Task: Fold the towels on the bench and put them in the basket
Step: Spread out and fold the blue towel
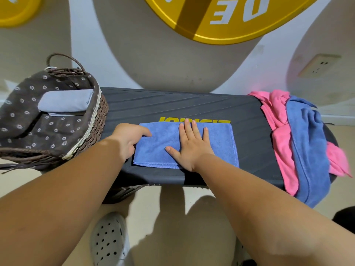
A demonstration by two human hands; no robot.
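Far left, the basket (101,110) sits hard against the left end of the bench (172,104), its flowered brown lining turned out over the woven rim. A grey towel (65,101) lies folded inside it, up against the far wall.

Next, the left hand (130,137) is at the left edge of the blue towel (153,148). The thumb lies on top of the cloth and the fingers curl down at the edge, pinching it. That towel lies flat in the middle of the bench, a neat rectangle near the front edge, and its far side covers part of the yellow lettering.

The right hand (192,144) presses down flat on the middle of the towel, fingers straight and slightly spread, pointing away, thumb stretched out to the left.

Over to the right end of the bench, a pink towel (276,116) lies crumpled and unfolded. A loose blue towel (307,143) is draped across it, and both hang over the near edge. On the wall beyond them, far right, there is a socket (319,65).
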